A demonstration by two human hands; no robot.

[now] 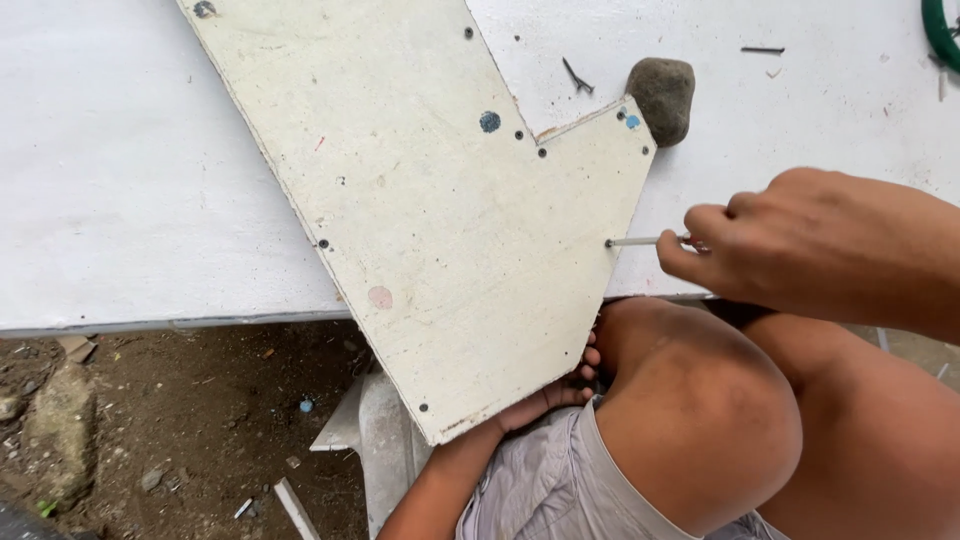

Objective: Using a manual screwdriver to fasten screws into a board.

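Right hand [800,245]: fingers pinched together on a thin metal rod [648,240], its tip at a hole near the right edge of a cream plywood panel [440,220]. Left hand [548,395]: largely hidden beneath the panel's lower corner, grip cannot be determined. Panel lies across the white tabletop [130,180], overhanging its edge. Grey stone [662,97] just beyond the panel's upper right corner.

stone [662,97]: dark, above rt hand, on white sheet [120,180]
bent nail [577,77]: just left of stone
straight nail [763,50]: well above rt hand
green hose [938,30]: top-rt corner
rocks [60,430]: on dirt, far left of lt hand
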